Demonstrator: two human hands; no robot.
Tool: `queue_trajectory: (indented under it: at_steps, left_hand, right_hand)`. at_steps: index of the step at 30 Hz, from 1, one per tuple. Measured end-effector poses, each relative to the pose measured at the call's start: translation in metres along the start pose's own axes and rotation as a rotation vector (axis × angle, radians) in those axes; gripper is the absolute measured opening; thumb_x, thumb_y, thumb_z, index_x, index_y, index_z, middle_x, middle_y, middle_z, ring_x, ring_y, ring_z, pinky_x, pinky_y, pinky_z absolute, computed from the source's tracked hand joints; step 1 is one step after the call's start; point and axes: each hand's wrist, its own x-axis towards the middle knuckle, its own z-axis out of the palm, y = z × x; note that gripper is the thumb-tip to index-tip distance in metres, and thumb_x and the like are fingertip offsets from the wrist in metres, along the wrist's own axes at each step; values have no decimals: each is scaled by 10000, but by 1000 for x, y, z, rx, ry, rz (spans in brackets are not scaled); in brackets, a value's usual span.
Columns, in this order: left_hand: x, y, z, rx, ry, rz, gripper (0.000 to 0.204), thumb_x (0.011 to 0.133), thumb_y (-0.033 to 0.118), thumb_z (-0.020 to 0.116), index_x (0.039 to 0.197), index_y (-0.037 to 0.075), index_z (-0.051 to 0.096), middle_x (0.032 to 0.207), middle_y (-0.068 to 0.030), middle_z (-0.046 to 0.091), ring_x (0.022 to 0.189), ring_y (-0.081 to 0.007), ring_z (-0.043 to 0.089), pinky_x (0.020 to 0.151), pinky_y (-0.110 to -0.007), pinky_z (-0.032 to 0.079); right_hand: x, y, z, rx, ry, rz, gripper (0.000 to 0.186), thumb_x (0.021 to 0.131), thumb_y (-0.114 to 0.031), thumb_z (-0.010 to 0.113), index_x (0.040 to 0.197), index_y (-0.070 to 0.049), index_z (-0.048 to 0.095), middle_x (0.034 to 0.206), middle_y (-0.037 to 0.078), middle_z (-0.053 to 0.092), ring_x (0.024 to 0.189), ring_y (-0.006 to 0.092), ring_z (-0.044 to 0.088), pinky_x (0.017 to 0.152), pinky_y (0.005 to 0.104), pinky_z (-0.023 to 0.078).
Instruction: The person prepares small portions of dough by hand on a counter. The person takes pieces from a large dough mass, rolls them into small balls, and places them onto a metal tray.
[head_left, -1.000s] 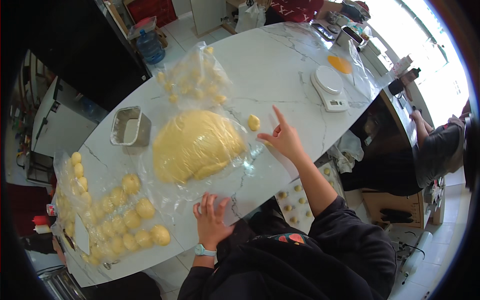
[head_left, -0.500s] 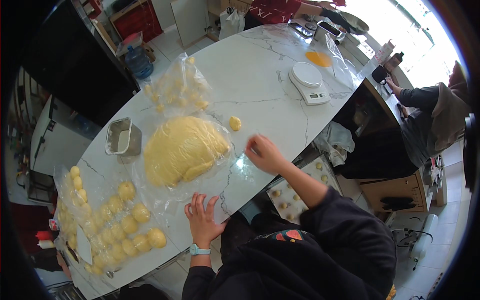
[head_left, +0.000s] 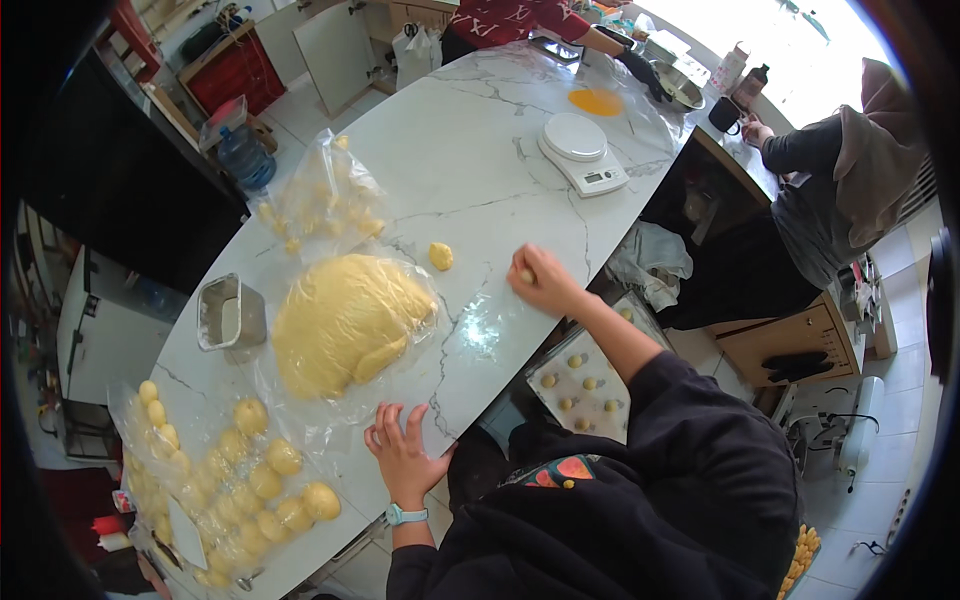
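Observation:
My right hand point(head_left: 546, 282) is curled closed over the white marbled table point(head_left: 470, 215); a small pale spot shows at its fingers, but what they hold, if anything, I cannot make out. To its left lies a small yellow dough piece point(head_left: 440, 256). My left hand point(head_left: 406, 455) rests with spread fingers at the table's near edge, a pale watch point(head_left: 405, 515) on its wrist. Beyond it sits a big yellow dough mass point(head_left: 350, 322), partly covered by clear plastic. Rounded dough balls point(head_left: 284, 456) stand in rows under plastic at the left.
A plastic bag of dough pieces point(head_left: 325, 195), a metal loaf tin point(head_left: 231, 312) and a white kitchen scale point(head_left: 583, 152) stand on the table. Below the right edge is a tray with small balls point(head_left: 590, 384). One person in red point(head_left: 510, 20) and another in grey point(head_left: 825, 180) work nearby.
My right hand has shifted slightly away from the small dough piece and is more tightly closed. My left hand stays at the table edge. The whole view has shifted a little.

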Motion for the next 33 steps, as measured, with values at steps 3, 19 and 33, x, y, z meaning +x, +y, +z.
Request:
queue_trajectory:
  at_steps: [3, 19, 33]
  left_hand:
    - [2, 5, 2, -11, -29, 13, 798, 569, 408, 887, 1251, 191, 536, 1302, -126, 431, 1288, -361, 390, 1009, -543, 298]
    - [-1, 0, -2, -4, -21, -24, 809, 540, 395, 905, 1236, 194, 545, 1287, -116, 433, 1280, -345, 399, 993, -520, 311]
    - [-4, -2, -1, -34, -51, -78, 788, 551, 381, 895, 1245, 241, 548, 1275, -90, 448, 1343, -318, 376, 1046, -521, 278]
  right_hand:
    - [46, 18, 6, -302, 234, -76, 131, 872, -123, 582, 947, -52, 501, 908, 140, 572, 897, 354, 573, 777, 438, 466]
    - [37, -26, 49, -183, 80, 3, 154, 862, -73, 551, 1013, -61, 521, 939, 136, 586, 991, 351, 568, 899, 436, 435]
    - [9, -11, 32, 319, -22, 57, 286, 863, -172, 692, 1074, -66, 530, 972, 102, 634, 920, 220, 633, 795, 353, 502]
